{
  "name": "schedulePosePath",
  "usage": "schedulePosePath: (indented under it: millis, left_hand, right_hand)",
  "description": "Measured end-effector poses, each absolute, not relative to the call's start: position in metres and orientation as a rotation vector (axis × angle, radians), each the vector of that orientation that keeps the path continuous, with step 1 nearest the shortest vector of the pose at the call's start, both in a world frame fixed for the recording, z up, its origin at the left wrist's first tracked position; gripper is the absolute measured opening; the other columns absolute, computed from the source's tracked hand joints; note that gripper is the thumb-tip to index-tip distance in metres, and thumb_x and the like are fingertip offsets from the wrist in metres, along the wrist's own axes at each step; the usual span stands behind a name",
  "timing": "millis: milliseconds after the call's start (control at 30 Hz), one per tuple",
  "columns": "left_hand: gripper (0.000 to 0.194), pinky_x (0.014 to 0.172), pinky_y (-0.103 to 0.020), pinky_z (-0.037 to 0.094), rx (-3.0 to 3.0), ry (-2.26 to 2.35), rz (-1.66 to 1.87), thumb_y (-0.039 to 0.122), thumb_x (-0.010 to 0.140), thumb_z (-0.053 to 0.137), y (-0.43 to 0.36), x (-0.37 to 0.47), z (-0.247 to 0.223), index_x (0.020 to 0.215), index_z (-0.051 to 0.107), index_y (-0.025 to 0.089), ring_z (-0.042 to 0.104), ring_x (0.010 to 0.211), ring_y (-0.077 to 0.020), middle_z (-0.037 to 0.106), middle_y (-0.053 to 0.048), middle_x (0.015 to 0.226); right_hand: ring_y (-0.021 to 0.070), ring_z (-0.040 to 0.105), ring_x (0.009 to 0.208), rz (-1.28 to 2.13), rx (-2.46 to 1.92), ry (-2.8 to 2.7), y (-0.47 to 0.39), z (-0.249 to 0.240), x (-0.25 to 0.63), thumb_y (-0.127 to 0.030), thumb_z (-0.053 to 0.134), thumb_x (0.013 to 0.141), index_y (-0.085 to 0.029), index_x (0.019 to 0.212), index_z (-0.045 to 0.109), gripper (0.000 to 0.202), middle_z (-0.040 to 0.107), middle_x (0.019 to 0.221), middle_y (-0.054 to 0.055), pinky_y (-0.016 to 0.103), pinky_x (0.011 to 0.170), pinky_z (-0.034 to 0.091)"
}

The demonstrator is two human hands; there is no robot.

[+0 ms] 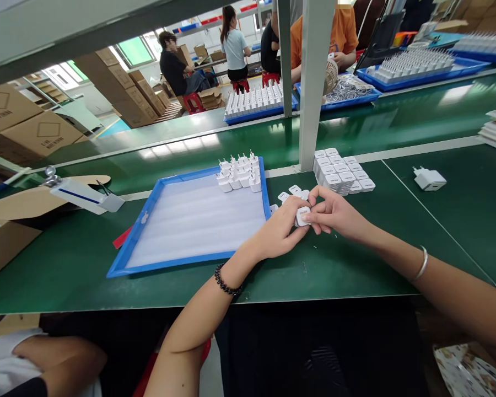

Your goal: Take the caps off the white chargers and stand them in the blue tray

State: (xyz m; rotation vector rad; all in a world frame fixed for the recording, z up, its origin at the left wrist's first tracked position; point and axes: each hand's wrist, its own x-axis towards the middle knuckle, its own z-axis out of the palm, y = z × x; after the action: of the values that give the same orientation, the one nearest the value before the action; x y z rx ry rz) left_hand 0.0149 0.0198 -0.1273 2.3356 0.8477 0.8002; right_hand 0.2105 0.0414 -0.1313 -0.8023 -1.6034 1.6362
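Observation:
A small white rounded-square charger piece (303, 216) sits between my two hands, just above the green bench. My left hand (281, 227) is closed around its left side. From the right, the thumb and fingers of my right hand (328, 210) pinch it. Several loose white pieces (295, 190) lie right behind my hands, partly hidden by them. Stacks of white square pieces with dark print (334, 171) stand further back to the right. To the left, a blue-rimmed tray (171, 258) holds a group of white plug chargers (240, 173) in its far right corner, pins up.
One white plug charger (430, 179) lies at the right on the bench (355, 270). A grey post (310, 82) rises behind the stacks. At the left are a white device (80, 196) and a cardboard box (8, 248). Across the bench, a co-worker in orange (345, 33) sits near filled trays.

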Motion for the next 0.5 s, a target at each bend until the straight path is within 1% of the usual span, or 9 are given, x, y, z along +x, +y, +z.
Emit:
schedulePosePath:
  millis: [133, 233, 267, 333, 367, 500]
  left_hand:
    - [0.029, 0.103, -0.039, 0.047, 2.258, 0.883, 0.746, 0.031, 0.098, 0.048, 0.017, 0.018, -0.119, 0.124, 0.047, 0.018, 0.057, 0.11, -0.0214, 0.055, -0.011, 0.121]
    - [0.029, 0.101, -0.037, 0.047, 2.243, 1.019, 0.673, 0.035, 0.101, 0.044, 0.021, 0.016, -0.116, 0.127, 0.045, 0.022, 0.057, 0.112, -0.0214, 0.056, -0.009, 0.122]
    - [0.029, 0.099, -0.036, 0.048, 2.247, 1.051, 0.68, 0.037, 0.101, 0.043, 0.025, 0.014, -0.117, 0.126, 0.045, 0.023, 0.058, 0.111, -0.0215, 0.057, -0.008, 0.121]
    - [0.033, 0.089, -0.033, 0.052, 2.258, 1.077, 0.692, 0.044, 0.099, 0.047, 0.035, 0.011, -0.122, 0.126, 0.046, 0.026, 0.061, 0.104, -0.0216, 0.058, -0.006, 0.119]
    - [0.034, 0.086, -0.032, 0.052, 2.244, 1.118, 0.698, 0.047, 0.098, 0.047, 0.039, 0.011, -0.124, 0.125, 0.047, 0.027, 0.061, 0.101, -0.0218, 0.058, -0.006, 0.119]
    - [0.036, 0.085, -0.034, 0.053, 2.237, 1.165, 0.743, 0.052, 0.097, 0.045, 0.035, 0.016, -0.123, 0.122, 0.05, 0.027, 0.061, 0.101, -0.0232, 0.059, -0.006, 0.116]
  right_hand:
    - [0.0069, 0.043, 0.037, 1.622, -0.802, -1.565, 0.043, -0.132, 0.205, -0.034, 0.075, 0.079, -0.023, 0.09, 0.037, 0.041, 0.059, 0.047, -0.01, 0.017, 0.041, 0.03]
    - [0.008, 0.048, 0.04, 1.67, -0.696, -1.555, 0.051, -0.132, 0.204, -0.038, 0.08, 0.076, -0.023, 0.091, 0.038, 0.047, 0.059, 0.048, -0.011, 0.017, 0.043, 0.035]
    - [0.0085, 0.049, 0.042, 1.678, -0.662, -1.572, 0.056, -0.132, 0.206, -0.039, 0.082, 0.075, -0.023, 0.092, 0.039, 0.049, 0.06, 0.049, -0.011, 0.017, 0.044, 0.036]
    - [0.0077, 0.049, 0.045, 1.673, -0.628, -1.603, 0.065, -0.13, 0.211, -0.037, 0.087, 0.071, -0.024, 0.093, 0.04, 0.053, 0.062, 0.054, -0.011, 0.018, 0.046, 0.039]
    - [0.0077, 0.048, 0.046, 1.668, -0.635, -1.615, 0.067, -0.129, 0.213, -0.036, 0.088, 0.071, -0.024, 0.093, 0.04, 0.054, 0.06, 0.054, -0.011, 0.018, 0.047, 0.039]
    - [0.0082, 0.048, 0.049, 1.639, -0.638, -1.654, 0.065, -0.126, 0.215, -0.036, 0.088, 0.072, -0.024, 0.094, 0.04, 0.054, 0.06, 0.055, -0.011, 0.018, 0.049, 0.039]
